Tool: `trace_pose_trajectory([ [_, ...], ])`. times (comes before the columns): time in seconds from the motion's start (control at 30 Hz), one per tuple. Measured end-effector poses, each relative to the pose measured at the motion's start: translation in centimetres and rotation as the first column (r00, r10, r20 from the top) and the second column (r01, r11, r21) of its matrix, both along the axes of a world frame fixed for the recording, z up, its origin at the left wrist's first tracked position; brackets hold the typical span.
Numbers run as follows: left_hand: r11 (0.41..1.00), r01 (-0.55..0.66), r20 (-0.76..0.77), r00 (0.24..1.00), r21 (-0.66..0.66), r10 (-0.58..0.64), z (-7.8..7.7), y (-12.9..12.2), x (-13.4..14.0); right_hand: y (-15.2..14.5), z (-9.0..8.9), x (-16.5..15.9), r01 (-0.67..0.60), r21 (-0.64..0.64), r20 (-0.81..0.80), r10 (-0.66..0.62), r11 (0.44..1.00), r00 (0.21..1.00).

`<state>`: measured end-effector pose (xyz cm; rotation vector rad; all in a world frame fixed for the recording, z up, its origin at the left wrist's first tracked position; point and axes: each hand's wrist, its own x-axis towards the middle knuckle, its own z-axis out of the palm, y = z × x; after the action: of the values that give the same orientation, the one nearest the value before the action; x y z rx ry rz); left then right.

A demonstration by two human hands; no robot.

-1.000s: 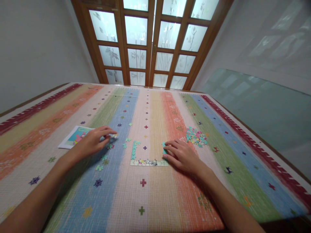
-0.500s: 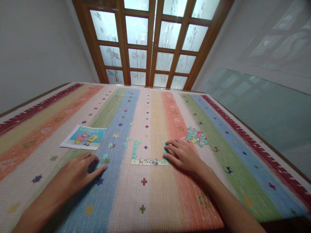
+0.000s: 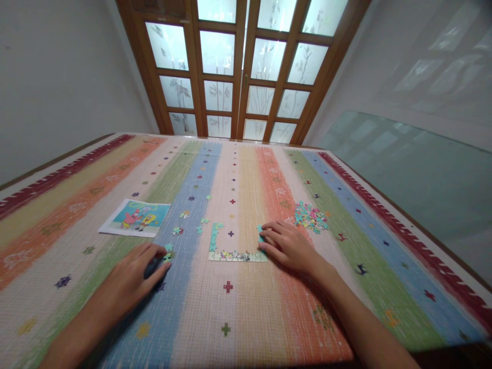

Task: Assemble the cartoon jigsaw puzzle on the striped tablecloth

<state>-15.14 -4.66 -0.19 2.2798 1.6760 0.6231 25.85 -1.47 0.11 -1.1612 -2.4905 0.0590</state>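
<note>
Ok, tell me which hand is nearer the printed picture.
Left. The left hand is just on the person's side of the printed picture; the right hand is far to its right, beyond the bottom row of the puzzle border.

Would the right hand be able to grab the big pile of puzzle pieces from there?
Probably yes: the jigsaw piece pile lies close beyond the right hand, and nothing stands between them. It would first have to leave the partly built border.

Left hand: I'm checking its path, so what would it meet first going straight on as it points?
Probably the teal puzzle pieces, right in front of the left hand; whether they touch is unclear.
</note>
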Motion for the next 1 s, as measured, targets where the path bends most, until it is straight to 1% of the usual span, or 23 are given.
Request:
trace_pose_trajectory([
  [0.2, 0.999, 0.046, 0.005, 0.999, -0.027, -0.046, 0.2, 0.4, 0.4, 0.0, -0.1, 0.0, 0.006, -0.002, -0.003, -0.006, 1.0, 1.0],
  [0.37, 0.995, 0.103, -0.033, 0.994, -0.009, -0.103, 0.3, 0.2, -0.2, -0.1, 0.0, -0.1, 0.007, 0.003, 0.003, -0.007, 1.0, 1.0],
  [0.53, 0.992, 0.123, -0.074, 0.99, -0.01, -0.123, 0.4, 0.1, -0.6, -0.1, 0.1, -0.1, 0.001, 0.015, 0.007, -0.002, 1.0, 1.0],
  [0.67, 0.988, 0.147, -0.047, 0.988, -0.057, -0.15, 0.7, 0.4, -0.5, -0.1, 0.0, 0.0, 0.001, 0.016, 0.013, -0.002, 1.0, 1.0],
  [0.87, 0.984, 0.157, 0.012, 0.988, -0.088, -0.156, 1.0, 0.6, 0.3, -0.1, 0.0, 0.0, 0.004, 0.001, 0.009, -0.004, 1.0, 1.0],
  [1.0, 0.973, 0.174, 0.052, 0.984, -0.149, -0.168, 1.8, 0.9, 1.5, -0.1, 0.1, -0.1, 0.005, -0.011, 0.007, -0.005, 1.0, 1.0],
])
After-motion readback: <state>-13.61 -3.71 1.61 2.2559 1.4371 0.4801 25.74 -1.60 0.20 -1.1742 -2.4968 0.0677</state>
